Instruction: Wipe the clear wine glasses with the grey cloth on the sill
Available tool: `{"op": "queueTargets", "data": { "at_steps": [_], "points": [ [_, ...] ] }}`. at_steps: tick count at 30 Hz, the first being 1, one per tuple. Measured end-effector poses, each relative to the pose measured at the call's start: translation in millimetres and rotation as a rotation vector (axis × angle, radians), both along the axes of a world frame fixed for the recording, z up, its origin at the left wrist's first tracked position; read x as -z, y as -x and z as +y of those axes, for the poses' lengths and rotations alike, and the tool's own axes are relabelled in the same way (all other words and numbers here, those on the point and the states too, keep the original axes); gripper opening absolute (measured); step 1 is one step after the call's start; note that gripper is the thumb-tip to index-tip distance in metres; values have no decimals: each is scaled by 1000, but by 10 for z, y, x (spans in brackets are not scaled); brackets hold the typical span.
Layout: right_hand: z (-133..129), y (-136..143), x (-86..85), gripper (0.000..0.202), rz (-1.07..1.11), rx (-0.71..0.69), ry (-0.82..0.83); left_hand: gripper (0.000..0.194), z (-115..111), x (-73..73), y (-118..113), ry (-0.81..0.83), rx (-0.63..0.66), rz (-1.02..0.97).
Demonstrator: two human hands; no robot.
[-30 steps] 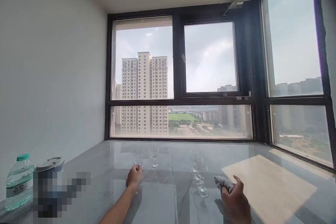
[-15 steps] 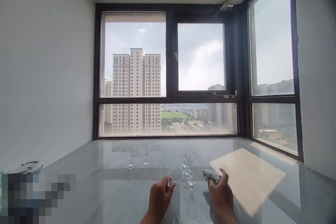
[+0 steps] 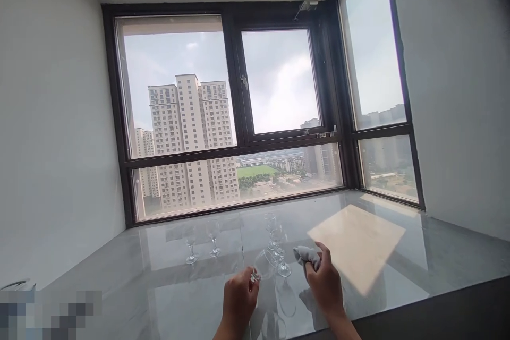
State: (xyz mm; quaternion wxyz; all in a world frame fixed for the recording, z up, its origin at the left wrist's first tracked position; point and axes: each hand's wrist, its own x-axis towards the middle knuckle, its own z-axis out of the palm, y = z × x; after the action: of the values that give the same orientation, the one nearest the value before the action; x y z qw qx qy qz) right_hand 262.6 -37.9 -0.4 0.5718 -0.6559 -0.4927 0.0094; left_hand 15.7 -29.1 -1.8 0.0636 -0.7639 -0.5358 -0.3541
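At far left, by the pale wall (image 3: 59,117), part of a container's lid (image 3: 18,285) shows above a blurred-out patch, its contents hidden. Next, on the glossy grey surface (image 3: 179,303), two stemmed glasses (image 3: 191,245) stand upright side by side, a little apart; their bowls are clear, and the surface shows through them. Nearer the person, the left hand (image 3: 241,295) has thumb and fingers pinched on the foot end of a third glass, the held glass (image 3: 264,264), which is tipped over so that its clear bowl extends to the right, beyond the fingertips and between the two hands. Just right of that bowl come three more upright glasses (image 3: 284,265) in a close row running back toward the window (image 3: 235,150); they overlap in view, so whether any touch cannot be told. That makes six glasses: two, one held, three. Farther right, the right hand (image 3: 326,284) has its fingers closed around one bunched grey cloth (image 3: 307,256), which sticks out to the left of them, while one finger rises above it. Behind this hand, a single bright sunlit patch (image 3: 360,247) lies on the surface.
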Motion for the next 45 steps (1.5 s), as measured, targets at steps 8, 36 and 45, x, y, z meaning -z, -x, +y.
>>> {"op": "queueTargets", "data": {
  "at_steps": [8, 36, 45],
  "points": [
    [-508, 453, 71, 58, -210, -239, -172, 16, -85, -112, -17, -66, 3, 55],
    [-634, 630, -146, 56, 393, -451, -193, 15, -99, -156, -17, -6, 107, 74],
    [-350, 147, -11, 49, 45, -93, 6, 32, -20, -117, -3, 76, 26, -91]
  ]
}}
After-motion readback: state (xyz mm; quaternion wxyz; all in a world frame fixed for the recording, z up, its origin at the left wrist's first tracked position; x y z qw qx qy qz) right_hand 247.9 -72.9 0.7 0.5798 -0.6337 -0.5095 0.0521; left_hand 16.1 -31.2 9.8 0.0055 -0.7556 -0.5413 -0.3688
